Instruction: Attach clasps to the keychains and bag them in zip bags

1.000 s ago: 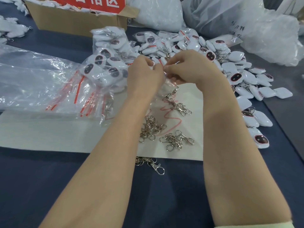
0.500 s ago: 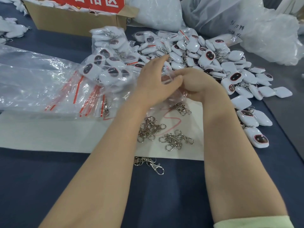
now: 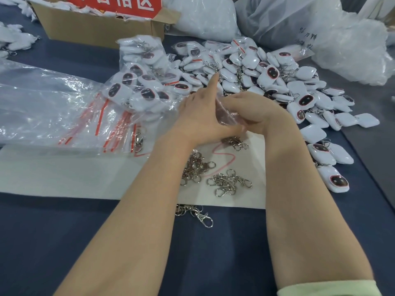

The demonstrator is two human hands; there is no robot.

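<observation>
zip bag (image 3: 227, 113) looking limp, slick | left grip (image 3: 198, 118) seemingly pinching its seal edge, safest hold | right grip (image 3: 258, 112) clutching it

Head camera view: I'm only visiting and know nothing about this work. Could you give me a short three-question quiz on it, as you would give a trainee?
1. True or false: the silver metal clasps lie inside the brown cardboard box.
2. Pick one: what do the left hand and right hand hold between them? A) a small clear plastic zip bag B) a pair of scissors C) a red pen
3. Short answer: what do most of the loose clasps rest on?

Key: 1 false, they lie loose on the table near the hands. 2 A. 3 the white sheet.
</observation>
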